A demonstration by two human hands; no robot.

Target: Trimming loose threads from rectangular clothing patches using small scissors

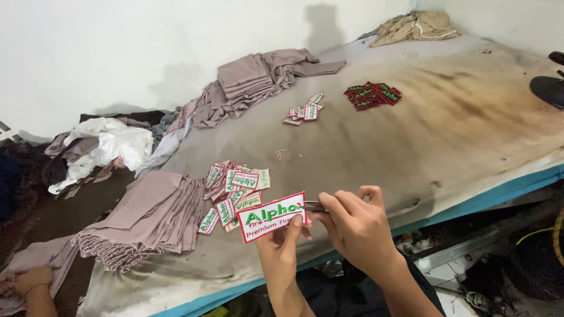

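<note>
Three heaps of patches, two stacks of mauve cloth.

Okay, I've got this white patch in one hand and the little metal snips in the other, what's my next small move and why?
Probably close the snips on the patch's right edge. Your right hand holds their tip right at that edge, while your left hand pinches the patch from below, steady above the stained table pad. Whether a loose thread sits there is too small to tell.

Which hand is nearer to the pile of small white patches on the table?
Left. The left hand, holding the large white patch, is just beside the pile of small white patches; the right hand is farther right.
</note>
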